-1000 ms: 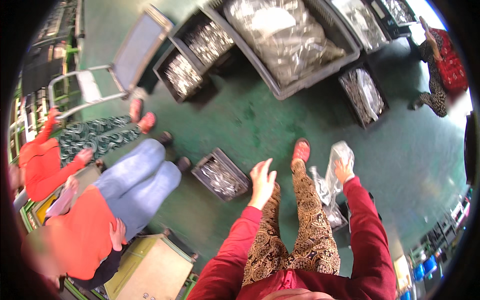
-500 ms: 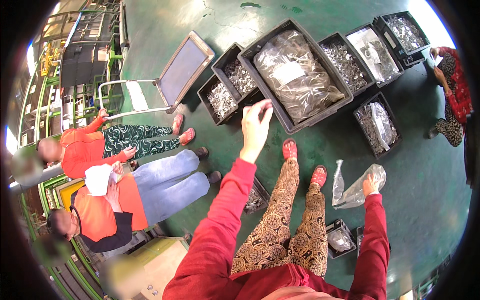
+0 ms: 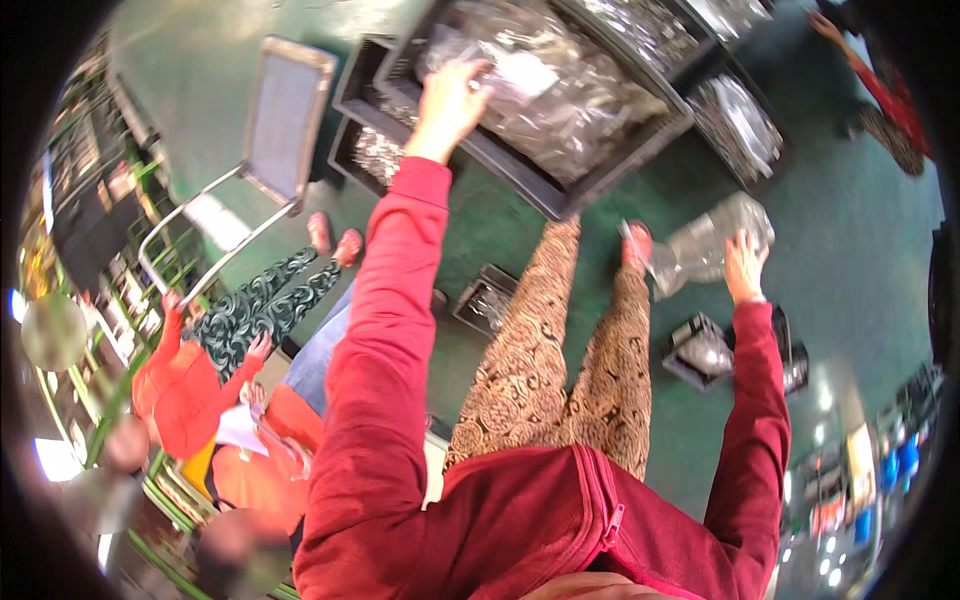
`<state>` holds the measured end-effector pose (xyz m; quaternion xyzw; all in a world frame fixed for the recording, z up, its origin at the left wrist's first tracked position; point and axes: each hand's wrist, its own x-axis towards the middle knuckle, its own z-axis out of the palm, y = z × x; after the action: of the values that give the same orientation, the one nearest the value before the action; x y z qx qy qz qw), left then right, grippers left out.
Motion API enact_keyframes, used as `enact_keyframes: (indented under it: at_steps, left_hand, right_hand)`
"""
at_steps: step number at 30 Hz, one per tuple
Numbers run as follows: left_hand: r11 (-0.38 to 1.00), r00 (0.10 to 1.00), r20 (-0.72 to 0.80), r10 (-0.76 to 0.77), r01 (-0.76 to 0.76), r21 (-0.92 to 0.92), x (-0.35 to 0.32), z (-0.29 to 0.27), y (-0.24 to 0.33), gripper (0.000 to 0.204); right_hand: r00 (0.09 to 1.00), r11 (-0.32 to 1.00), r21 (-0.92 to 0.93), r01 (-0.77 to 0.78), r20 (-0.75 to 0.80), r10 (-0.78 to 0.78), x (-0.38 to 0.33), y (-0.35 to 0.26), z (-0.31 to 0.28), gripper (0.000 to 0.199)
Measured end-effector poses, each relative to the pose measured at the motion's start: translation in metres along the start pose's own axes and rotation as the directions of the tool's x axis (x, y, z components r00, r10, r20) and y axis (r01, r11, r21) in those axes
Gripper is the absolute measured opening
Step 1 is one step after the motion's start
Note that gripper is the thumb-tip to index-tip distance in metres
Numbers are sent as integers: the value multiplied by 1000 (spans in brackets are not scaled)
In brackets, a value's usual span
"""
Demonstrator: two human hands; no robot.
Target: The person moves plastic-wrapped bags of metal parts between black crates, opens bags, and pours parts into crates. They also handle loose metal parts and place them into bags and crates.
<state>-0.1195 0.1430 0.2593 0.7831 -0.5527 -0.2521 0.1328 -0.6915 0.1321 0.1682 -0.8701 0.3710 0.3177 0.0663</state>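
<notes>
A large black crate (image 3: 560, 200) is in front of me, holding a big clear plastic bag (image 3: 590, 110) of parts with a white label (image 3: 525, 75) on it. My left hand (image 3: 452, 105) reaches over the crate's left side, its bent fingers closed on the bag's edge beside the label; blur hides the fingertips. Out to the right, my right hand (image 3: 745, 262) grips a loose clear plastic bag (image 3: 700, 245), which looks empty and hangs toward my foot.
Black crates of metal parts (image 3: 640, 30) stand around the large one. Another small crate (image 3: 487, 302) lies left of my legs, and a crate (image 3: 700, 350) is below my right hand. A trolley (image 3: 285, 120) and two people in orange are at left; another person (image 3: 890, 110) is far right.
My left hand has moved from in front of the large crate onto the bag inside it. My right hand still holds the loose bag. The view has shifted, with the crates now higher.
</notes>
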Motion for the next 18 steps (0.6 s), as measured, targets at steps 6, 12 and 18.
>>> enact_keyframes:
  at_steps: [6, 12, 18]
  left_hand:
    - [999, 998, 68, -10, 7, 45, -1, 5, 4, 39]
    - [987, 986, -163, -30, 3, -163, -5, -5, 10, 31]
    - [976, 922, -322, -214, 184, -119, 2, 2, -47, 44]
  right_hand:
    - [983, 990, 116, -77, 176, 56, -61, 29, 2, 26]
    - [892, 924, 184, -336, 377, 249, -59, 9, 24, 41]
    - [793, 575, 810, 116, -424, 437, 48, -53, -151, 38]
